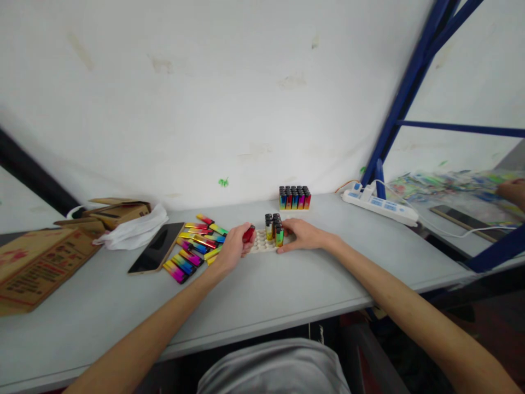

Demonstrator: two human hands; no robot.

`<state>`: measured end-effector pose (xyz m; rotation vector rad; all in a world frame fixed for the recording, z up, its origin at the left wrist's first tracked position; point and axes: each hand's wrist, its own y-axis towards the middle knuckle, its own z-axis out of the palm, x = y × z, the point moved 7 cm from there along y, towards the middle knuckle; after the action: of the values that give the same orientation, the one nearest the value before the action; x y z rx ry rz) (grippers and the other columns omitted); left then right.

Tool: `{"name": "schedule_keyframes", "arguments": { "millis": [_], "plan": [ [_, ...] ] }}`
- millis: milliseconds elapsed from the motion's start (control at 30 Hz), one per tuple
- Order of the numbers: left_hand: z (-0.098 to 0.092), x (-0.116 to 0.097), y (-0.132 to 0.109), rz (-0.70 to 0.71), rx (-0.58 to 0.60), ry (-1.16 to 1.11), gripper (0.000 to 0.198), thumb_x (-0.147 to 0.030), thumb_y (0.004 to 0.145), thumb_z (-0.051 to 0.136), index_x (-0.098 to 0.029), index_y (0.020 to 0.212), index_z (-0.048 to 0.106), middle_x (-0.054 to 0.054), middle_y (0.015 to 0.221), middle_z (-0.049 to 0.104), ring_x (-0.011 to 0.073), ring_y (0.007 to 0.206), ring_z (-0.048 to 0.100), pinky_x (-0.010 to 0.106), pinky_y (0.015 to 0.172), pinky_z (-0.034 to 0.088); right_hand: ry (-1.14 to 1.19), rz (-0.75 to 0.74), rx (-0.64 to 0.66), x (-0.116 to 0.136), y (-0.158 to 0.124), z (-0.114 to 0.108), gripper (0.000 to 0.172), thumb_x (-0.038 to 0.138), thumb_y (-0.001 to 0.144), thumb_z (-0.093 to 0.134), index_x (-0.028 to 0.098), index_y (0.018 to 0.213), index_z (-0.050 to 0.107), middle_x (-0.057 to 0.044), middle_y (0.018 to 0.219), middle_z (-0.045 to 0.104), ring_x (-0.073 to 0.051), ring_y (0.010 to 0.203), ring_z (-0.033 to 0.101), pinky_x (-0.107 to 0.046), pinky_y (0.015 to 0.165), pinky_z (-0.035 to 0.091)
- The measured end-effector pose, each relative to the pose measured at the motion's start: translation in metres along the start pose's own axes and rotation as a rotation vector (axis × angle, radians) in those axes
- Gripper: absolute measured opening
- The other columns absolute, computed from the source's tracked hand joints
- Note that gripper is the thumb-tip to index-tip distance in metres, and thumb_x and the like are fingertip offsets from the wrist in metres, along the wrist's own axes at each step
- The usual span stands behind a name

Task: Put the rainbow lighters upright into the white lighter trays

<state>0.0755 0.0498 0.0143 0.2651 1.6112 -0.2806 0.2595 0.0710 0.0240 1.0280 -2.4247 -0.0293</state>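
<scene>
My left hand (234,247) is closed around a red lighter (248,233) just left of a pale tray (262,242) with round holes. Several lighters (274,229) with black tops stand upright in the tray's right part. At that end, my right hand (301,235) grips the tray, thumb at the front and fingers behind, close against the standing lighters. Part of the tray is hidden by this hand. Left of my left hand lies a loose pile of shiny multicoloured lighters (192,249).
A filled block of lighters (295,198) stands by the wall. To the left are a phone (157,249), a white plastic bag (137,230) and cardboard boxes (45,257). A power strip (379,205) lies right, near a blue frame (404,93). Another person's hand (512,192) shows at far right.
</scene>
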Motion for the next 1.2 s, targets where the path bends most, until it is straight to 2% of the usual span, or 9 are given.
{"name": "schedule_keyframes", "arguments": {
  "millis": [100, 200, 300, 433, 633, 733, 900, 1067, 1200],
  "plan": [
    [0.005, -0.009, -0.003, 0.092, -0.023, -0.052, 0.035, -0.057, 0.093, 0.051, -0.022, 0.087, 0.048, -0.009, 0.056, 0.044, 0.0082, 0.041, 0.032, 0.016, 0.036, 0.022, -0.003, 0.005, -0.002, 0.0, 0.0, 0.0, 0.064, 0.064, 0.074, 0.083, 0.011, 0.107, 0.068, -0.007, 0.089, 0.066, -0.021, 0.076, 0.058, -0.03, 0.069, 0.044],
    [0.007, -0.017, -0.003, 0.188, -0.035, -0.019, 0.028, -0.048, 0.092, 0.059, -0.023, 0.091, 0.048, -0.006, 0.067, 0.054, 0.0107, 0.05, 0.048, 0.018, 0.04, 0.038, -0.004, 0.001, -0.011, 0.0, 0.0, 0.0, 0.065, 0.064, 0.073, 0.083, 0.012, 0.108, 0.068, -0.007, 0.088, 0.067, -0.021, 0.076, 0.058, -0.03, 0.069, 0.044],
    [0.003, -0.028, -0.003, 0.324, -0.083, 0.149, 0.028, -0.046, 0.091, 0.064, -0.018, 0.096, 0.061, 0.002, 0.086, 0.063, 0.0158, 0.078, 0.063, 0.025, 0.062, 0.055, 0.01, -0.007, -0.018, 0.0, 0.0, 0.0, 0.064, 0.063, 0.073, 0.083, 0.012, 0.108, 0.068, -0.006, 0.087, 0.066, -0.02, 0.075, 0.058, -0.029, 0.068, 0.044],
    [-0.001, -0.032, -0.001, 0.408, -0.088, 0.297, 0.034, -0.043, 0.089, 0.071, -0.016, 0.109, 0.074, 0.01, 0.109, 0.068, 0.0225, 0.104, 0.065, 0.033, 0.089, 0.057, 0.025, -0.007, -0.029, -0.001, -0.001, 0.001, 0.065, 0.064, 0.072, 0.084, 0.013, 0.108, 0.067, -0.006, 0.088, 0.066, -0.02, 0.076, 0.058, -0.029, 0.069, 0.044],
    [0.006, -0.023, 0.003, 0.401, 0.002, 0.349, 0.036, -0.044, 0.088, 0.073, -0.017, 0.112, 0.077, 0.012, 0.113, 0.075, 0.0264, 0.104, 0.07, 0.04, 0.095, 0.058, -0.017, -0.043, -0.018, -0.004, 0.0, 0.004, 0.065, 0.066, 0.074, 0.081, 0.013, 0.107, 0.067, -0.006, 0.089, 0.067, -0.02, 0.077, 0.057, -0.03, 0.071, 0.042],
    [0.01, -0.028, 0.002, 0.426, -0.015, 0.502, 0.034, -0.043, 0.091, 0.069, -0.018, 0.113, 0.077, 0.011, 0.111, 0.076, 0.0261, 0.101, 0.071, 0.039, 0.092, 0.058, -0.021, -0.045, -0.016, -0.004, 0.001, 0.005, 0.064, 0.066, 0.074, 0.081, 0.013, 0.107, 0.067, -0.005, 0.087, 0.066, -0.02, 0.076, 0.056, -0.03, 0.07, 0.041],
    [0.021, -0.037, 0.001, 0.478, 0.041, 0.663, 0.027, -0.039, 0.097, 0.062, -0.019, 0.11, 0.074, 0.011, 0.109, 0.076, 0.0257, 0.098, 0.071, 0.037, 0.09, 0.057, -0.017, -0.052, -0.022, -0.004, 0.001, 0.004, 0.065, 0.068, 0.075, 0.08, 0.013, 0.106, 0.066, -0.006, 0.088, 0.066, -0.02, 0.077, 0.056, -0.03, 0.071, 0.041],
    [0.025, -0.03, 0.0, 0.553, -0.048, 0.693, 0.026, -0.038, 0.096, 0.065, -0.023, 0.117, 0.063, 0.004, 0.1, 0.072, 0.0194, 0.086, 0.071, 0.033, 0.084, 0.058, -0.005, -0.06, -0.023, -0.006, 0.0, 0.005, 0.064, 0.067, 0.075, 0.08, 0.013, 0.106, 0.066, -0.006, 0.089, 0.066, -0.02, 0.077, 0.056, -0.03, 0.07, 0.041],
    [0.014, -0.035, -0.005, 0.606, -0.149, 0.786, 0.035, -0.044, 0.095, 0.065, -0.025, 0.123, 0.056, 0.0, 0.091, 0.068, 0.0156, 0.074, 0.068, 0.03, 0.077, 0.058, -0.009, -0.044, -0.02, -0.007, 0.0, 0.005, 0.067, 0.067, 0.075, 0.08, 0.012, 0.112, 0.066, -0.008, 0.092, 0.067, -0.022, 0.079, 0.057, -0.032, 0.074, 0.043]
  ]
}}
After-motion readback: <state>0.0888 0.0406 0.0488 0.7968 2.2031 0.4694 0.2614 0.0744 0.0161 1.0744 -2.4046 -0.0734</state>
